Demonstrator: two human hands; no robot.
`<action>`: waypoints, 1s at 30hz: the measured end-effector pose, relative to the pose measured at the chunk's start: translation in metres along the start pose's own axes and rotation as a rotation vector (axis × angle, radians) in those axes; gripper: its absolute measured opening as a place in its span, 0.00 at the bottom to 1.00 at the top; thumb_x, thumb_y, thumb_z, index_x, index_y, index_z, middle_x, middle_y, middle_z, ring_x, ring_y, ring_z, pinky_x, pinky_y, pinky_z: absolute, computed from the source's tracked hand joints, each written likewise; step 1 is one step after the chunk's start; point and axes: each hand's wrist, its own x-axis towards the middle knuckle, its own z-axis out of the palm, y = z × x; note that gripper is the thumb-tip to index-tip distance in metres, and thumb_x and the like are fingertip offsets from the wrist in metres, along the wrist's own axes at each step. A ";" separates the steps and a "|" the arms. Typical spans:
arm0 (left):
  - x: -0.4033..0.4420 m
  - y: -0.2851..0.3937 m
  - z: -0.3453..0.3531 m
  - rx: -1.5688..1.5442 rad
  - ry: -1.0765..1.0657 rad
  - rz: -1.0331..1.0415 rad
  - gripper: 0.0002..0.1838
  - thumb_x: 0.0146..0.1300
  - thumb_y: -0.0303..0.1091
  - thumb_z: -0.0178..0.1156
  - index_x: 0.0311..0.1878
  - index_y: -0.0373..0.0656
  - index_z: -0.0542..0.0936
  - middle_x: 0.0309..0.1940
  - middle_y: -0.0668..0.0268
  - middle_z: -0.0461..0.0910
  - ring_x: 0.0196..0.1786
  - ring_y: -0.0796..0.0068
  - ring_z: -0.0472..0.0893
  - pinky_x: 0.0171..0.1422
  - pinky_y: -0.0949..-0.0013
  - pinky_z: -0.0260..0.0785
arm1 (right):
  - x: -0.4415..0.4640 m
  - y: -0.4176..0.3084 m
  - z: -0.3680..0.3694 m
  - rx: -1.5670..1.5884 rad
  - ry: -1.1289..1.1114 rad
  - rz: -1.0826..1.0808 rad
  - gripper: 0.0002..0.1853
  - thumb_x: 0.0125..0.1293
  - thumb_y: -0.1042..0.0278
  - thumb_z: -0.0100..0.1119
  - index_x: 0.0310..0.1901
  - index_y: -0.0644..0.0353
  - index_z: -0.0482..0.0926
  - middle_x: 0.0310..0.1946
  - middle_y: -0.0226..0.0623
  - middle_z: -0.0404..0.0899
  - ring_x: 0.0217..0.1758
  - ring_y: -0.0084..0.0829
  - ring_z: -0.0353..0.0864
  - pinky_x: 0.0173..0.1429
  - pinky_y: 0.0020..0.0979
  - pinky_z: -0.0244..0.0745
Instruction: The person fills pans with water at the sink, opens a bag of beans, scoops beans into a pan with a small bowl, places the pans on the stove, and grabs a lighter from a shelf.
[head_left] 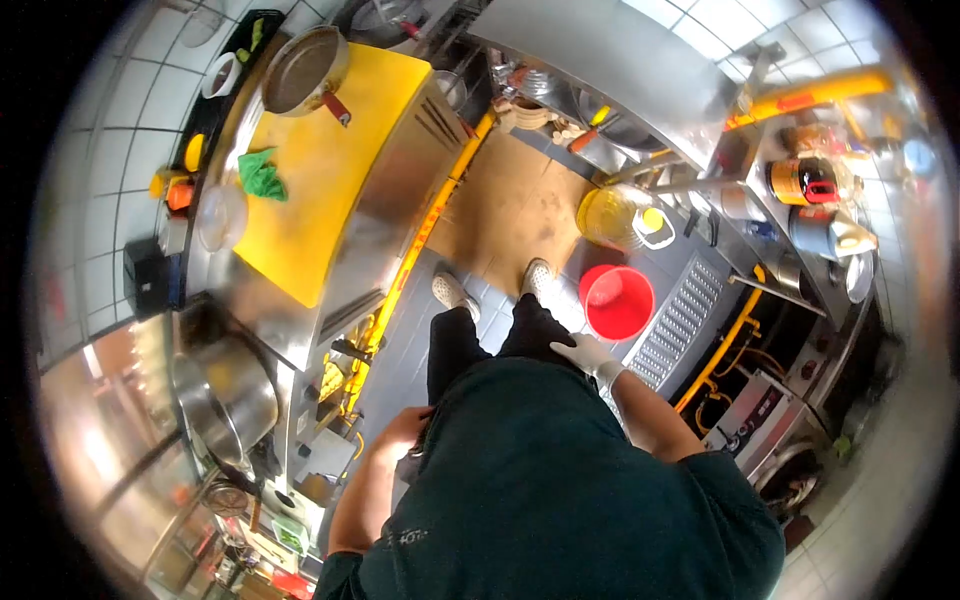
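Note:
My left hand (407,428) is bare and rests against my left hip, beside the hem of my dark green shirt (540,490). Its fingers are mostly hidden there; a small greyish thing just below it is unclear. On my right thigh lies my right hand (592,357) in a pale glove, fingers stretched out against the black trousers (535,328), nothing visible in it. A red bucket (617,302) stands on the floor just beyond that hand, with a yellowish container (607,217) and a white jug with a yellow cap (654,228) behind it.
At left, a yellow cutting board (330,170) bears a pan (305,72) and a green cloth (262,175). A large steel pot (226,390) stands nearer. Brown cardboard (505,200) covers floor ahead. A metal drain grate (680,320) and bottle shelves (790,250) lie right.

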 end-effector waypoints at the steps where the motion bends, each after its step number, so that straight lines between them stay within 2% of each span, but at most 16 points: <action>1: -0.025 0.018 0.002 -0.096 -0.040 -0.080 0.16 0.69 0.28 0.57 0.56 0.33 0.84 0.46 0.56 0.89 0.46 0.65 0.83 0.56 0.62 0.74 | -0.002 -0.001 0.004 0.020 0.008 -0.026 0.46 0.64 0.26 0.60 0.58 0.71 0.82 0.50 0.58 0.86 0.55 0.52 0.87 0.63 0.45 0.77; 5: -0.048 0.053 0.010 -0.182 0.041 -0.123 0.17 0.69 0.26 0.58 0.57 0.30 0.84 0.49 0.61 0.88 0.48 0.65 0.83 0.57 0.64 0.73 | -0.001 -0.011 0.026 -0.156 0.080 -0.002 0.42 0.65 0.29 0.61 0.54 0.71 0.83 0.50 0.59 0.85 0.55 0.53 0.86 0.62 0.47 0.77; 6: -0.042 0.036 0.001 -0.386 0.009 -0.234 0.18 0.68 0.27 0.59 0.57 0.30 0.84 0.48 0.61 0.88 0.49 0.67 0.83 0.58 0.65 0.73 | 0.002 -0.008 0.037 -0.163 0.096 0.024 0.39 0.67 0.31 0.60 0.53 0.69 0.83 0.49 0.58 0.86 0.55 0.54 0.85 0.62 0.47 0.77; 8: -0.061 0.076 -0.002 -0.194 0.008 -0.072 0.18 0.67 0.28 0.60 0.57 0.30 0.84 0.48 0.60 0.88 0.49 0.68 0.82 0.58 0.65 0.73 | 0.000 -0.004 0.053 -0.067 0.129 0.009 0.36 0.69 0.33 0.59 0.53 0.66 0.83 0.48 0.56 0.86 0.55 0.54 0.85 0.62 0.47 0.77; 12: -0.027 0.019 -0.046 -0.030 -0.040 -0.051 0.18 0.65 0.30 0.61 0.56 0.31 0.85 0.46 0.56 0.89 0.49 0.66 0.84 0.58 0.63 0.73 | -0.004 -0.009 0.089 -0.004 0.125 -0.076 0.28 0.70 0.39 0.61 0.52 0.60 0.84 0.47 0.54 0.86 0.54 0.53 0.85 0.60 0.45 0.77; 14: 0.002 -0.022 -0.077 0.168 -0.057 -0.107 0.16 0.66 0.30 0.59 0.52 0.31 0.85 0.44 0.52 0.89 0.49 0.58 0.85 0.58 0.60 0.74 | -0.023 -0.038 0.088 0.105 0.018 -0.041 0.27 0.70 0.42 0.63 0.52 0.61 0.84 0.44 0.53 0.86 0.49 0.49 0.85 0.57 0.44 0.77; 17: 0.038 -0.075 -0.106 0.354 -0.110 0.099 0.14 0.67 0.31 0.58 0.49 0.32 0.85 0.46 0.49 0.88 0.50 0.55 0.85 0.59 0.57 0.74 | -0.049 -0.072 0.093 0.218 -0.155 -0.126 0.25 0.72 0.46 0.63 0.52 0.65 0.84 0.39 0.49 0.84 0.41 0.39 0.82 0.52 0.41 0.76; 18: 0.039 -0.081 -0.110 0.462 -0.026 0.127 0.13 0.69 0.30 0.58 0.50 0.33 0.84 0.49 0.51 0.87 0.53 0.58 0.84 0.61 0.58 0.74 | -0.068 -0.091 0.085 0.222 -0.194 -0.016 0.26 0.73 0.47 0.62 0.53 0.66 0.83 0.39 0.48 0.84 0.41 0.38 0.81 0.53 0.40 0.76; 19: 0.033 -0.071 -0.110 0.311 0.001 0.080 0.13 0.70 0.29 0.56 0.53 0.34 0.84 0.51 0.52 0.87 0.54 0.59 0.84 0.62 0.59 0.73 | -0.082 -0.114 0.076 0.233 -0.224 0.094 0.26 0.74 0.47 0.61 0.53 0.67 0.83 0.39 0.46 0.85 0.40 0.37 0.80 0.53 0.40 0.76; 21: 0.022 -0.040 -0.103 0.018 0.041 -0.005 0.15 0.73 0.29 0.54 0.57 0.37 0.83 0.54 0.53 0.86 0.57 0.61 0.83 0.64 0.60 0.73 | -0.099 -0.110 0.076 0.295 -0.253 0.122 0.29 0.75 0.45 0.60 0.61 0.66 0.82 0.52 0.47 0.85 0.55 0.36 0.81 0.66 0.37 0.73; 23: 0.026 -0.043 -0.106 -0.040 0.012 0.000 0.17 0.75 0.30 0.50 0.61 0.39 0.82 0.56 0.54 0.85 0.58 0.64 0.83 0.65 0.63 0.72 | -0.097 -0.068 0.097 0.425 -0.277 0.151 0.32 0.76 0.45 0.59 0.63 0.70 0.79 0.60 0.51 0.83 0.63 0.36 0.79 0.71 0.35 0.70; 24: 0.027 -0.046 -0.108 -0.072 0.009 0.000 0.18 0.76 0.30 0.49 0.62 0.40 0.82 0.56 0.54 0.85 0.59 0.65 0.83 0.66 0.64 0.72 | -0.105 -0.071 0.104 0.578 -0.198 0.139 0.24 0.77 0.53 0.60 0.58 0.70 0.83 0.50 0.44 0.88 0.51 0.29 0.84 0.58 0.33 0.76; 25: 0.028 -0.051 -0.111 -0.045 0.008 -0.001 0.19 0.77 0.30 0.48 0.63 0.40 0.82 0.56 0.54 0.85 0.59 0.65 0.83 0.66 0.64 0.72 | -0.112 -0.094 0.095 0.829 -0.287 0.256 0.23 0.77 0.54 0.61 0.57 0.70 0.83 0.49 0.41 0.88 0.49 0.27 0.85 0.58 0.31 0.78; 27: 0.040 -0.053 -0.108 0.007 0.002 0.002 0.20 0.77 0.32 0.46 0.64 0.41 0.82 0.56 0.54 0.86 0.58 0.66 0.83 0.65 0.64 0.72 | -0.115 -0.123 0.069 0.747 -0.329 0.302 0.23 0.77 0.54 0.61 0.57 0.69 0.83 0.50 0.39 0.88 0.49 0.26 0.85 0.57 0.28 0.78; 28: 0.027 -0.035 -0.105 0.272 0.035 0.200 0.18 0.75 0.31 0.50 0.62 0.41 0.83 0.53 0.56 0.87 0.55 0.64 0.85 0.63 0.64 0.73 | -0.104 -0.110 0.074 0.863 -0.357 0.305 0.24 0.76 0.52 0.62 0.57 0.68 0.84 0.48 0.37 0.89 0.48 0.26 0.85 0.56 0.28 0.79; 30: 0.034 -0.037 -0.101 0.076 0.014 0.068 0.17 0.74 0.31 0.53 0.61 0.42 0.83 0.52 0.55 0.88 0.53 0.62 0.85 0.62 0.63 0.74 | -0.083 -0.095 0.069 0.852 -0.425 0.385 0.27 0.75 0.49 0.63 0.59 0.68 0.83 0.52 0.40 0.87 0.51 0.29 0.85 0.57 0.30 0.80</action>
